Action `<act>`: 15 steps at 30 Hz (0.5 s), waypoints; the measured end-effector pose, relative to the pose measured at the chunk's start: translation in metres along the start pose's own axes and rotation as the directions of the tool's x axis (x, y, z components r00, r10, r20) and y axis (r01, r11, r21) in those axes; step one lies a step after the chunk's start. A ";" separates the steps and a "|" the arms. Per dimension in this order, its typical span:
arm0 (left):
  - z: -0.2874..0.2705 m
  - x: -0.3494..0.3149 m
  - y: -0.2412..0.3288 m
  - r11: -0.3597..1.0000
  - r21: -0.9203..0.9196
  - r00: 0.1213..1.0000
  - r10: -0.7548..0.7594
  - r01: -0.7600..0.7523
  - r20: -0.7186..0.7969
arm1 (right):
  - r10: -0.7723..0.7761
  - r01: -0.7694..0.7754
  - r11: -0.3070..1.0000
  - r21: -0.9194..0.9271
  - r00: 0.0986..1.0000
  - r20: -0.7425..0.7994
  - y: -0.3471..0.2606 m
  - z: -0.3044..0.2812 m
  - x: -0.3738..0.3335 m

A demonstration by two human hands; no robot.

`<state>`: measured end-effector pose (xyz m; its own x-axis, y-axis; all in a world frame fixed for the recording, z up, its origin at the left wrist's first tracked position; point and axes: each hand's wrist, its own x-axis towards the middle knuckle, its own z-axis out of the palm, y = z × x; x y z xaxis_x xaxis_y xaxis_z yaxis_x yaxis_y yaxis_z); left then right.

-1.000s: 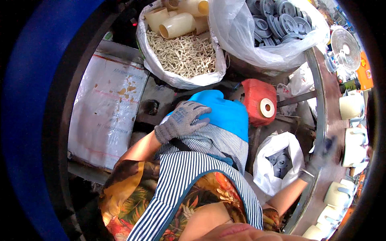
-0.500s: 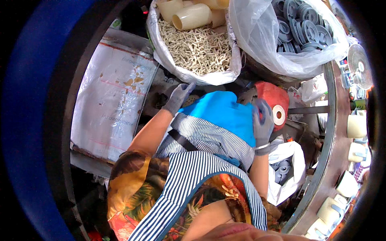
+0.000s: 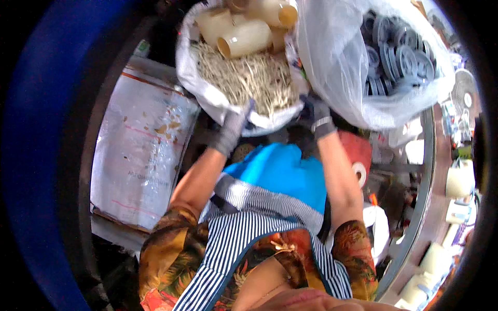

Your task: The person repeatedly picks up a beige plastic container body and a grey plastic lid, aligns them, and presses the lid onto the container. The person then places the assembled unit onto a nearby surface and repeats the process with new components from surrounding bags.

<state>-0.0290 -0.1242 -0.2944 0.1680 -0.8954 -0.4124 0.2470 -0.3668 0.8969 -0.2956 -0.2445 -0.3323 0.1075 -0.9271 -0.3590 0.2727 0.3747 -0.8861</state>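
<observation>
In front of me stands a white sack (image 3: 189, 72) holding many short cream-coloured pieces (image 3: 244, 78) and several larger cream cylinders (image 3: 248, 39). My left hand (image 3: 234, 126), in a grey glove, grips the near rim of this sack, its thumb over the edge. At the sack's right side, my right hand (image 3: 317, 115), gloved too, is closed on the rim; motion blurs its fingers. A bright blue cloth (image 3: 280, 168) lies over my lap below both hands.
A clear plastic bag (image 3: 332, 62) of dark grey round parts (image 3: 402, 57) stands at the back right. To the left lies a plastic-wrapped box (image 3: 140, 150). A red cover (image 3: 355, 147) is beside my right forearm; cream containers (image 3: 460, 179) and a fan (image 3: 463, 90) line the far right.
Both hands have moved forward to the sack's rim; the right came up from beside the red cover. The sack appears tilted toward me, and the view has shifted slightly.
</observation>
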 end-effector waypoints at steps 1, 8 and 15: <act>0.007 -0.024 0.034 0.984 -0.153 0.995 -0.094 0.091 -0.014 | 0.030 -0.024 0.997 -0.079 0.997 0.071 -0.033 0.014 -0.014; 0.001 -0.042 -0.003 0.972 -0.233 0.987 0.052 -0.015 0.154 | -0.194 0.168 0.975 -0.145 0.963 -0.189 -0.053 0.016 -0.048; -0.034 -0.125 0.009 0.959 0.208 0.968 0.149 -0.191 0.202 | -0.011 0.015 0.997 0.069 0.998 -0.056 -0.039 0.003 -0.122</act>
<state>-0.0152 -0.0066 -0.2399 0.0064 -0.9723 -0.2336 0.0060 -0.2336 0.9723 -0.3163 -0.1457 -0.2534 0.0506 -0.9297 -0.3647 0.3400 0.3594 -0.8690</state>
